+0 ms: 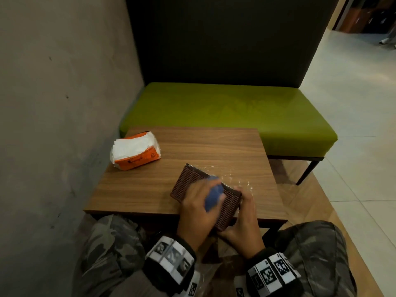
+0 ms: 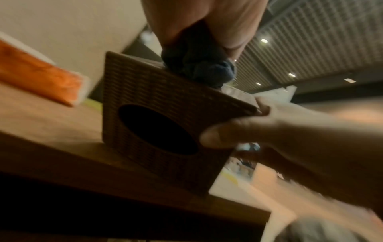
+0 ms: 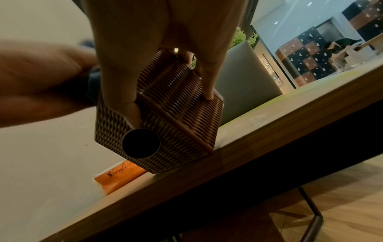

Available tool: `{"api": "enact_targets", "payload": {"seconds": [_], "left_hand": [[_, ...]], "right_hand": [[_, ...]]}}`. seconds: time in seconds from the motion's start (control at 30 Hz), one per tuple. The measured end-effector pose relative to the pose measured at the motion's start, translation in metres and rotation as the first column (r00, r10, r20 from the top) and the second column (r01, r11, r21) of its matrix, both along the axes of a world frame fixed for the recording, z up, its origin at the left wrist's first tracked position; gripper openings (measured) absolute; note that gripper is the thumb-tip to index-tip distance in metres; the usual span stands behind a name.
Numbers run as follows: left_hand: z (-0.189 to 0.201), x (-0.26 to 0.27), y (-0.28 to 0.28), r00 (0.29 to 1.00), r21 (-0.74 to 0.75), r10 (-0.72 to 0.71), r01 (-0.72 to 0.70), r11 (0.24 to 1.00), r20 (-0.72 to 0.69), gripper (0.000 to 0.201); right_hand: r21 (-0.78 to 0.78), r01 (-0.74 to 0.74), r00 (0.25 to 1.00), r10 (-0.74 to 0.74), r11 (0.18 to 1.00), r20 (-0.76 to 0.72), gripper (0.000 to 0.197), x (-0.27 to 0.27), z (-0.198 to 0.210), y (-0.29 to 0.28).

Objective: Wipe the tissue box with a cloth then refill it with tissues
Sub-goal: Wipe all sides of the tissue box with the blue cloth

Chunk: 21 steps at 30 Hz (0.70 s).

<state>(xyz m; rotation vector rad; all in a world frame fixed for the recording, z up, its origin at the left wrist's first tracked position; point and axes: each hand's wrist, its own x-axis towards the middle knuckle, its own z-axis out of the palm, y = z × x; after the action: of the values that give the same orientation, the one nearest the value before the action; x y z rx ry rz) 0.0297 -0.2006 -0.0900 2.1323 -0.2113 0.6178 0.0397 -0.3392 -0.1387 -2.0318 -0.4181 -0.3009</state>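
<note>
A brown woven tissue box (image 1: 192, 183) (image 2: 157, 98) (image 3: 165, 114) stands tilted on the near edge of the wooden table (image 1: 192, 142), its round opening facing me. My left hand (image 1: 199, 211) grips a bunched blue cloth (image 1: 213, 194) (image 2: 199, 68) and presses it on the box's upper face. My right hand (image 1: 240, 224) (image 3: 165, 57) holds the box at its near right end, thumb (image 2: 223, 135) beside the opening and fingers over the far side. An orange pack of white tissues (image 1: 136, 153) (image 2: 37, 73) (image 3: 122, 175) lies at the table's back left.
A concrete wall (image 1: 53, 103) runs along the left. A green bench seat (image 1: 225, 112) with a dark back stands behind the table. Crinkled clear plastic (image 1: 233, 179) lies on the table right of the box. My knees in camouflage trousers (image 1: 107, 243) are under the near edge.
</note>
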Motion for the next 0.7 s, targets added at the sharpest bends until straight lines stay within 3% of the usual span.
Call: {"api": "enact_targets", "payload": {"seconds": [0.07, 0.1, 0.27, 0.4, 0.43, 0.57, 0.6, 0.7], "left_hand": [[-0.004, -0.009, -0.009, 0.976, 0.151, -0.215, 0.21, 0.966, 0.021, 0.04], [-0.006, -0.009, -0.009, 0.967, 0.184, -0.254, 0.244, 0.952, 0.031, 0.041], [0.001, 0.002, -0.004, 0.999, 0.012, 0.004, -0.005, 1.0, 0.054, 0.036], [0.002, -0.006, -0.013, 0.967, 0.239, -0.244, 0.219, 0.946, 0.078, 0.042], [0.004, -0.003, -0.011, 0.964, 0.26, -0.255, 0.227, 0.939, 0.079, 0.042], [0.013, 0.005, -0.01, 0.999, 0.078, -0.034, 0.031, 0.996, 0.039, 0.036], [0.012, 0.002, -0.014, 0.997, 0.099, -0.065, 0.062, 0.993, 0.031, 0.038], [0.005, -0.009, -0.022, 0.966, 0.251, -0.258, 0.245, 0.937, 0.021, 0.048]], "right_hand": [[0.04, -0.012, 1.0, 0.012, 0.999, -0.018, 0.091, 0.0, -0.002, 0.0], [0.053, -0.02, 1.0, 0.021, 0.998, -0.02, 0.09, 0.0, -0.002, 0.0], [0.016, -0.009, 0.999, 0.008, 1.0, 0.032, 0.092, 0.004, -0.001, 0.001], [-0.01, -0.01, 1.0, 0.01, 1.0, 0.017, 0.083, 0.002, -0.006, 0.004], [-0.013, -0.006, 1.0, 0.007, 1.0, 0.019, 0.083, 0.003, -0.005, 0.002], [-0.047, 0.028, 1.0, -0.028, 0.999, 0.007, 0.087, 0.003, -0.003, 0.005], [-0.036, 0.038, 0.999, -0.039, 0.999, -0.006, 0.083, 0.003, -0.007, 0.009], [-0.273, 0.161, 0.979, -0.188, 0.949, -0.076, 0.072, -0.008, -0.006, 0.022]]}}
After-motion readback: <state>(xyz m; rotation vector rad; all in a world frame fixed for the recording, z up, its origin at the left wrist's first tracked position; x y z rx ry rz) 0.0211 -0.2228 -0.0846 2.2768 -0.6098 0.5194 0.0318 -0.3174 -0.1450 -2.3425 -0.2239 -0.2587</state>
